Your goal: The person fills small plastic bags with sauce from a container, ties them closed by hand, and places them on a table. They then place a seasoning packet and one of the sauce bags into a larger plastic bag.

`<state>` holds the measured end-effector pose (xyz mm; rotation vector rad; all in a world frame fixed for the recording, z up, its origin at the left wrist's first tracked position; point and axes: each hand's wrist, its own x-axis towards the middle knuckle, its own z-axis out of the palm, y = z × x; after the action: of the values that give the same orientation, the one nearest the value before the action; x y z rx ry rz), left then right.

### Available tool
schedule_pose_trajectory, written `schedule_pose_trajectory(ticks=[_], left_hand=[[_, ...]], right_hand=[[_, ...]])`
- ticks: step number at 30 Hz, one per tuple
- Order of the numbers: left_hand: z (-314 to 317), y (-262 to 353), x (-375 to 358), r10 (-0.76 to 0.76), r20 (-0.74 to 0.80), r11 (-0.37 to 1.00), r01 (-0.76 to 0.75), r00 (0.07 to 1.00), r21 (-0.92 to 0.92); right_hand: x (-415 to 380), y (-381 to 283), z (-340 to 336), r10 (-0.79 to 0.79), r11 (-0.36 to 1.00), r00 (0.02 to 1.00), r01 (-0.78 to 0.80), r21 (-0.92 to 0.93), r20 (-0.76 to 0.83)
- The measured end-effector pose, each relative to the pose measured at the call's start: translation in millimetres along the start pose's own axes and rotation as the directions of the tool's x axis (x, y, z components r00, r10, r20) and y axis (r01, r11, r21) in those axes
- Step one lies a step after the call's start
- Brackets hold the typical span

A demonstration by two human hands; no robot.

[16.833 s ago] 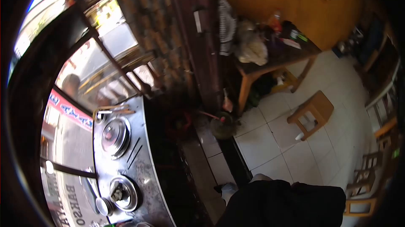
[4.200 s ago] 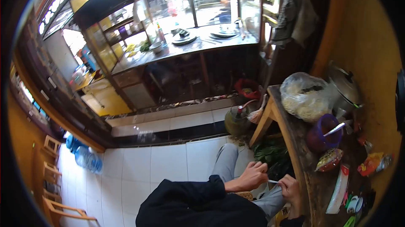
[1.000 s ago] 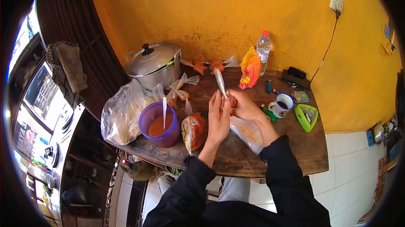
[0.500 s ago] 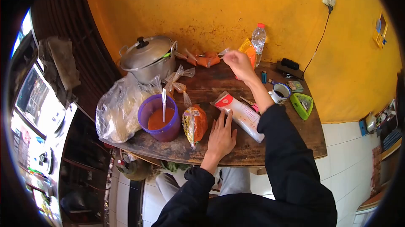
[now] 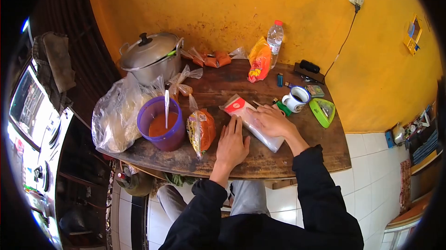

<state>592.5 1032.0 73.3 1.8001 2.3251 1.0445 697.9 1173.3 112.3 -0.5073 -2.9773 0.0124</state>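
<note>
A pack of clear plastic bags (image 5: 265, 139) with a red and white printed end lies slanted on the wooden table. Across its upper part rests my right hand (image 5: 272, 121), palm down and fingers stretched out. My left hand (image 5: 232, 145) lies flat at the pack's near left edge, fingers extended, fingertips touching it. Left of that hand sits a tied plastic bag with orange contents (image 5: 202, 131). Beside it stands a purple tub (image 5: 145, 124) of orange sauce with a spoon (image 5: 167, 106) in it. Part of the pack is hidden under my right hand.
A lidded pot (image 5: 153, 59), a large bag of pale food (image 5: 116, 120) and small sauce bags (image 5: 211, 59) are at the back and left. To the right are a water bottle (image 5: 275, 41), an orange packet (image 5: 259, 62), a mug (image 5: 297, 99) and a green tray (image 5: 322, 112).
My right hand has come down from near the sauce bags and orange packet onto the plastic bag pack. My left hand stays beside the pack. The view has shifted slightly.
</note>
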Motion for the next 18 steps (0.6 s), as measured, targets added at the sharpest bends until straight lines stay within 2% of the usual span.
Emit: schedule_pose_trajectory(ticks=[1,2,4,8,9,10,12,14,18], left_hand=[[0.3,0.6,-0.4,-0.001,0.008,1.0,0.001,1.0,-0.003],[-0.1,1.2,0.0,0.001,0.005,1.0,-0.001,1.0,0.01],[-1.5,1.8,0.0,-0.016,0.017,0.999,0.017,1.0,-0.035],[-3.0,2.6,-0.6,-0.012,0.018,1.0,0.012,1.0,-0.026],[-3.9,2.9,-0.7,-0.012,0.023,1.0,0.012,1.0,-0.028],[-3.8,2.3,-0.6,-0.016,0.022,0.999,0.016,1.0,-0.028],[-3.3,0.3,-2.0,0.0,0.018,0.999,0.001,1.0,-0.038],[-4.0,0.1,-2.8,-0.001,0.022,0.999,0.002,1.0,-0.041],[-5.0,0.6,-2.7,-0.005,0.031,0.999,0.006,1.0,-0.036]], right_hand=[[7.9,-0.9,-2.1,0.031,0.999,0.992,-0.035,0.031,0.126],[12.7,-3.6,-3.9,0.026,0.999,0.993,-0.031,0.037,0.115],[20.4,-11.4,-9.4,0.106,0.983,0.986,-0.123,0.135,0.129],[24.5,-17.9,-10.6,0.138,0.948,0.989,-0.149,0.28,0.057],[24.4,-15.2,0.6,0.122,0.947,0.979,-0.064,0.316,-0.165],[24.8,-14.4,4.3,0.108,0.943,0.919,0.026,0.331,-0.38],[25.5,-12.0,6.1,0.152,0.93,0.927,-0.016,0.368,-0.343],[22.4,-16.1,-2.1,0.173,0.95,0.971,-0.12,0.29,-0.162],[22.6,-17.6,1.1,0.155,0.948,0.979,-0.111,0.299,-0.13]])
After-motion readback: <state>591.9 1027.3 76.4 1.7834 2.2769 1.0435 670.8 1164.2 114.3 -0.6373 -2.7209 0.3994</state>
